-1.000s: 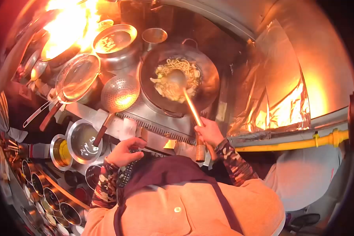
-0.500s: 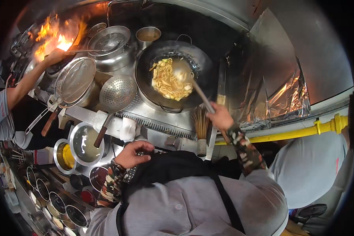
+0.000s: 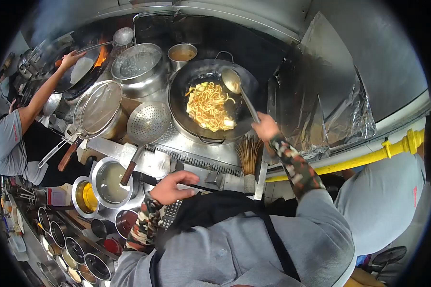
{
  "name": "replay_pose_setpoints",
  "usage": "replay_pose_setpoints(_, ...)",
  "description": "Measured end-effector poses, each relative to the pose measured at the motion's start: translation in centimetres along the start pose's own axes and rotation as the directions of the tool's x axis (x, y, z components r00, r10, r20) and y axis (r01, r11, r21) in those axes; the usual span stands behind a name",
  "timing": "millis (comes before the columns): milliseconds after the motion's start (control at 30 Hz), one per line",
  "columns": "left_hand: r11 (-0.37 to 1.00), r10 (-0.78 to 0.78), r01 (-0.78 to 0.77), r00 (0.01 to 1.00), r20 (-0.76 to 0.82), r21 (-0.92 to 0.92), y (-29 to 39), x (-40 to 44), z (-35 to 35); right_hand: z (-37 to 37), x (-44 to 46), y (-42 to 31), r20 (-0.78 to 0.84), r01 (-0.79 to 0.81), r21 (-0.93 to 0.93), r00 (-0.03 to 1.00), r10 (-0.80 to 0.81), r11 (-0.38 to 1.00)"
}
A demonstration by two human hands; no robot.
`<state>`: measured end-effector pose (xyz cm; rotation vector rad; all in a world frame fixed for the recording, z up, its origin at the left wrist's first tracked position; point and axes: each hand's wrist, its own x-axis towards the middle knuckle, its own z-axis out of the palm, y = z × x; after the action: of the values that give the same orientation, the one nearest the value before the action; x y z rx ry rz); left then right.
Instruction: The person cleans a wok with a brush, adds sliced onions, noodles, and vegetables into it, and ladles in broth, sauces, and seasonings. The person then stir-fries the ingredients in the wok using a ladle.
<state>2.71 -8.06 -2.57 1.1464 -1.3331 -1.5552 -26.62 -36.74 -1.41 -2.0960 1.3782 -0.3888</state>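
Observation:
My right hand (image 3: 267, 128) is wrapped round the handle of a ladle (image 3: 232, 81). Its bowl hangs at the upper right of a black wok (image 3: 202, 71), above and beside the food. Browned noodles (image 3: 209, 106) with pale pieces among them lie in the wok's bottom. My left hand (image 3: 174, 188) is at the front edge of the stove, thumb and fingers apart, holding nothing. Close to it are a white folded cloth (image 3: 159, 162) and the wooden handle of a perforated strainer (image 3: 149, 122).
At the left, a co-worker's hand (image 3: 73, 60) grips another ladle by a flaming wok (image 3: 62, 85). A bamboo brush (image 3: 248, 155) stands right of centre. Nearby are a metal bowl of cloudy liquid (image 3: 112, 182), a yellow pipe (image 3: 349, 164) and another person (image 3: 383, 203) at right.
The ladle has lifted off the noodles toward the wok's upper right. The co-worker's large flames have shrunk, and that person's hand has risen. My left hand stays near the stove edge.

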Motion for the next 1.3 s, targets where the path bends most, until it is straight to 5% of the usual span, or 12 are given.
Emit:
replay_pose_setpoints(133, 0.989, 0.071, -0.081, 0.994, 0.085, 0.124, 1.9, 3.3, 1.5, 3.5, 3.8, -0.9, 0.173, -0.173, 0.194, 0.975, 0.14, 0.965)
replay_pose_setpoints(233, 0.983, 0.107, -0.128, 0.982, 0.155, 0.132, 1.2, 4.9, 1.8, 4.1, 0.4, -0.9, 0.062, 0.227, -0.075, 0.973, -0.223, 0.971)
replay_pose_setpoints(400, 0.979, 0.082, -0.11, 0.983, 0.163, 0.171, -1.1, 5.4, 0.9, 0.0, -8.4, -0.9, 0.068, 0.218, -0.507, 0.974, -0.214, 0.834)
replay_pose_setpoints(567, 0.997, 0.029, -0.04, 0.985, 0.169, 0.062, 0.1, 5.9, 1.3, -2.1, -11.4, -0.8, 0.236, 0.087, -0.493, 0.971, 0.037, 0.866)
replay_pose_setpoints(667, 0.968, 0.163, -0.197, 0.964, 0.21, 0.154, 1.5, 7.7, 3.6, 3.2, -4.1, 2.1, 0.03, 0.088, -0.457, 0.996, -0.084, 0.885)
replay_pose_setpoints(1033, 0.989, -0.056, 0.026, 0.976, -0.211, -0.146, -2.7, -4.3, 7.7, -1.8, -10.2, 3.1, 0.035, 0.397, -0.344, 0.911, -0.411, 0.851)
replay_pose_setpoints(1067, 0.988, -0.061, 0.024, 0.968, -0.242, -0.154, -3.1, -5.0, 8.6, -1.5, -9.7, 2.4, 0.068, 0.147, 0.087, 0.986, -0.153, 0.985)
replay_pose_setpoints(1133, 0.984, -0.077, 0.025, 0.953, -0.293, -0.177, -3.1, -6.3, 10.9, -1.8, -8.0, 2.1, 0.328, -0.276, 0.654, 0.942, 0.065, 0.705)
replay_pose_setpoints(1167, 0.972, -0.125, 0.051, 0.939, -0.321, -0.229, -2.2, -7.0, 12.1, -0.5, -5.6, 4.6, 0.283, -0.218, 0.639, 0.958, 0.038, 0.738)
replay_pose_setpoints(1200, 0.958, -0.169, 0.071, 0.923, -0.347, -0.278, -1.8, -7.5, 13.1, 2.2, -3.1, 7.8, -0.142, 0.344, 0.275, 0.938, -0.316, 0.898)
replay_pose_setpoints(1267, 0.972, -0.147, 0.057, 0.904, -0.401, -0.229, -2.3, -9.5, 14.7, 4.0, -2.5, 8.2, -0.331, 0.68, -0.287, 0.59, -0.736, 0.674)
replay_pose_setpoints(1300, 0.984, -0.118, 0.047, 0.893, -0.434, -0.171, -2.7, -10.7, 15.2, 3.6, -4.6, 5.6, -0.198, 0.386, 0.225, 0.917, -0.346, 0.895)
